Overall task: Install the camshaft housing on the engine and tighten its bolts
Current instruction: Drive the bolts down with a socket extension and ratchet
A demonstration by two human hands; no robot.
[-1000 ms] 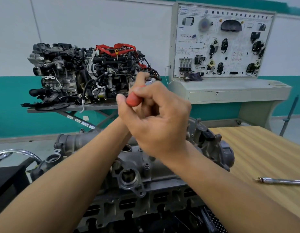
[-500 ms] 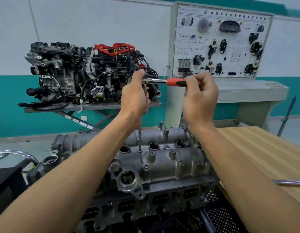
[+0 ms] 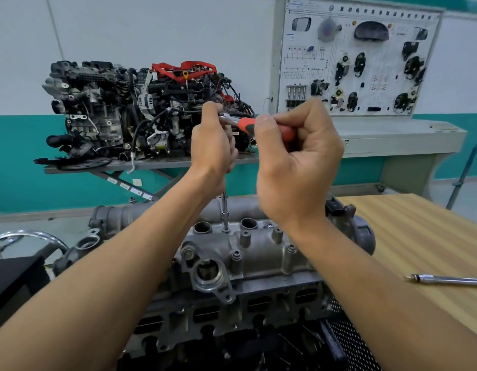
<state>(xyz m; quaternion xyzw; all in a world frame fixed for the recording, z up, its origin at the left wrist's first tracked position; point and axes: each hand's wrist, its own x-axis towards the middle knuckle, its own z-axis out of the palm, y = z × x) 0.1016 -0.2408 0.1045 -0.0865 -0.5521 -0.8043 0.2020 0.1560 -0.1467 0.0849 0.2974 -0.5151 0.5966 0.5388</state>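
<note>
Camshaft housing (image 3: 261, 253) sits on top of engine (image 3: 232, 311), in front of person, beside wooden surface (image 3: 419, 236). Left hand (image 3: 213, 148) curled round ratchet head (image 3: 226, 118), at top of extension bar (image 3: 225, 212). Bar upright, lower tip touching housing between two round openings. Right hand (image 3: 296, 167) clamped on red ratchet handle (image 3: 245, 123). Metal rod (image 3: 446, 280) lies on surface, well apart from engine.
</note>
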